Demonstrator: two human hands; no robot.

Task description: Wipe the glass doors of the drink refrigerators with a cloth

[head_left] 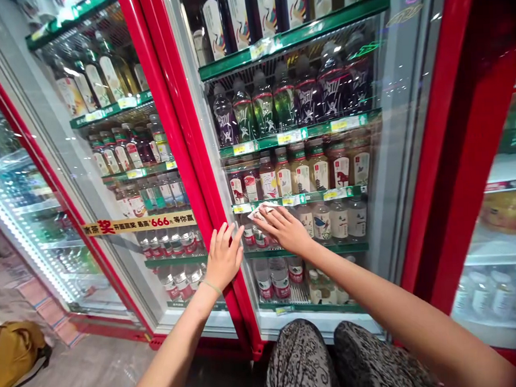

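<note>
My right hand presses a crumpled white cloth against the glass door of a drinks fridge, at the height of a green shelf edge. Its fingers lie over the cloth and hide part of it; whether it is fabric or paper I cannot tell. To the left, my left hand rests with spread fingers on the red door frame, holding nothing. Behind the glass stand rows of bottled drinks, among them dark purple and green bottles on the shelf above.
My knees are bent close to the fridge's base. A yellow banner crosses the neighbouring door on the left. A mustard-coloured bag sits on the grey floor at the lower left. Another red-framed fridge stands at the right.
</note>
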